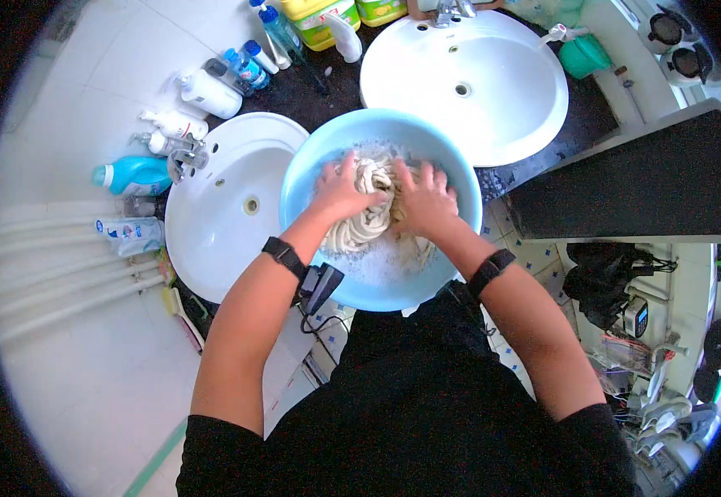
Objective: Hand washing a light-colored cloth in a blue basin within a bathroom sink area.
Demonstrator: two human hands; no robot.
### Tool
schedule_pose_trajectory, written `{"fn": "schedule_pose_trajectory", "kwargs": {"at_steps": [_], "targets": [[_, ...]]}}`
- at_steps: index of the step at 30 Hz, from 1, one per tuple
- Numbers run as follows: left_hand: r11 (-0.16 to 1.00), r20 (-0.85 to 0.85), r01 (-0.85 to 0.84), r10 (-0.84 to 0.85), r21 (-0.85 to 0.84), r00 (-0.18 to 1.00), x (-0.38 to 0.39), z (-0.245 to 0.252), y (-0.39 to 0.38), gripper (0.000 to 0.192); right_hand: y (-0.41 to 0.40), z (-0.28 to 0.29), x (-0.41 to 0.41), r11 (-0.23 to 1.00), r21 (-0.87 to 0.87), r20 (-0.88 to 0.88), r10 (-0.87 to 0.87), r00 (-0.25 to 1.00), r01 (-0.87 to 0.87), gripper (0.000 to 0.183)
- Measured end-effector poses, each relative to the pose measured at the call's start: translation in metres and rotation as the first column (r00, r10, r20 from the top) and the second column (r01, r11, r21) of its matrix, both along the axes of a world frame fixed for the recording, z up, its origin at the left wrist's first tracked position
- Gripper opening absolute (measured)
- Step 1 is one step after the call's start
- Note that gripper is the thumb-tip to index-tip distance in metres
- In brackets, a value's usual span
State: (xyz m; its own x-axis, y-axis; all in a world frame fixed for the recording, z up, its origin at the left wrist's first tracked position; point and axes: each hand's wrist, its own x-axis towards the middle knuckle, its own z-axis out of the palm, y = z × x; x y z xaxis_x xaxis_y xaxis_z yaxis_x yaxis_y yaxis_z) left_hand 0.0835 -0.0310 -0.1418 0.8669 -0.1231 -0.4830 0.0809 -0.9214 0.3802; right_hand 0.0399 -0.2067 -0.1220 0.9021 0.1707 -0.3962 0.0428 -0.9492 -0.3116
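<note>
A light-blue plastic basin (pixel 382 297) with soapy water sits in front of me, between two white washbasins. In it lies a bunched, twisted cream-coloured cloth (pixel 360 230), wet and ringed by suds. My left hand (pixel 343 197) rests on the left part of the cloth with its fingers spread and its thumb across the folds. On the right part, my right hand (pixel 426 196) presses down, palm lowered and fingers apart. Part of the cloth is hidden under both hands. Each wrist wears a black strap.
Left washbasin (pixel 230 242) and right washbasin (pixel 503 81) are set in a dark countertop (pixel 298 81). Several bottles, including a turquoise detergent bottle (pixel 140 176), line the wall. A green container (pixel 584 56) is beyond the right washbasin. A dark panel (pixel 634 180) stands at right.
</note>
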Motion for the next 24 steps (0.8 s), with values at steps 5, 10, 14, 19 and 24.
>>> {"fn": "schedule_pose_trajectory", "kwargs": {"at_steps": [5,10,14,19,24], "targets": [[0.949,-0.135,-0.264,0.243,-0.173,0.961,-0.011,-0.039,0.02,0.132,0.011,-0.028,-0.005,0.982,0.068,-0.077,-0.172,0.982,0.177,0.099],[0.599,-0.483,-0.647,0.438,-0.473,0.758,-0.023,-0.002,-0.005,0.108,-0.01,-0.046,0.018,0.865,0.402,-0.064,-0.302,0.951,0.301,0.061],[0.377,-0.6,-0.707,0.374,-0.598,0.707,-0.016,0.004,0.009,0.084,-0.004,-0.014,0.024,0.826,0.515,0.038,-0.289,0.957,0.229,0.046],[0.333,-0.564,-0.638,0.301,-0.694,0.769,-0.02,0.034,0.017,0.081,-0.002,0.021,0.018,0.807,0.586,0.376,-0.19,0.907,-0.074,0.045],[0.487,-0.563,-0.637,0.311,-0.598,0.766,-0.021,0.038,0.033,0.066,0.013,0.037,-0.004,0.798,0.366,0.72,0.082,0.689,-0.478,0.041]]}}
